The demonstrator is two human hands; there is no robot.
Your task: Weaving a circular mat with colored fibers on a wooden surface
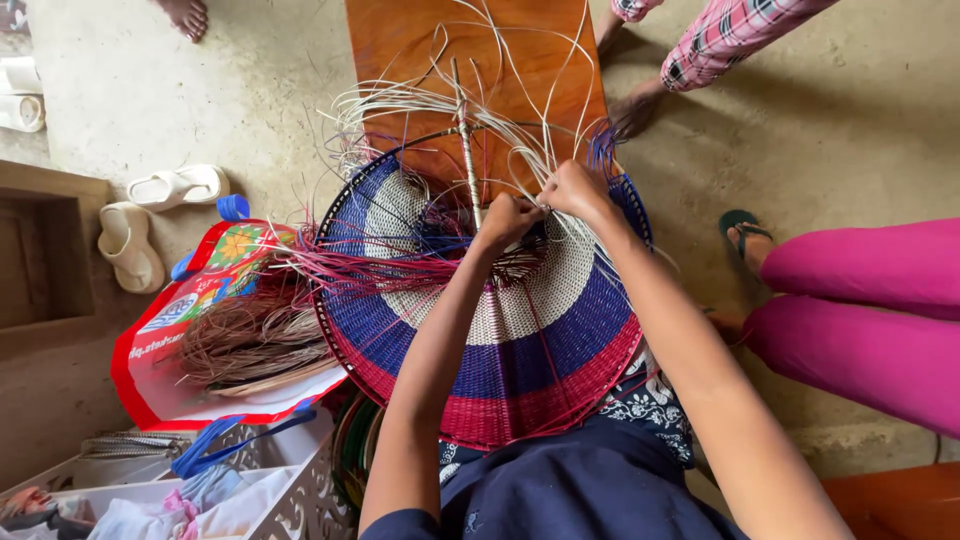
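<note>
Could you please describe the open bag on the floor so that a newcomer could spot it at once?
Start at the round woven piece with blue, white and red bands. Directly to its left lies the bag, open and holding loose brownish strands. Unlike the white sandals above it, it has a red rim and blue handles.

I am viewing a round woven tray [500, 340], which is resting tilted on my lap with its far edge leaning toward the wooden table [400, 50]. Its bands are running outward from a white centre through blue to a pink-red rim, all held inside a dark wire frame. A pale central rib [466, 150] is standing up across the unfinished upper part. Loose white strands [440, 100] are fanning upward from the weave, and pink and purple strands [360, 268] are trailing to the left. My left hand [507, 218] and right hand [573, 190] are pinching strands near the centre, touching the weave.
</note>
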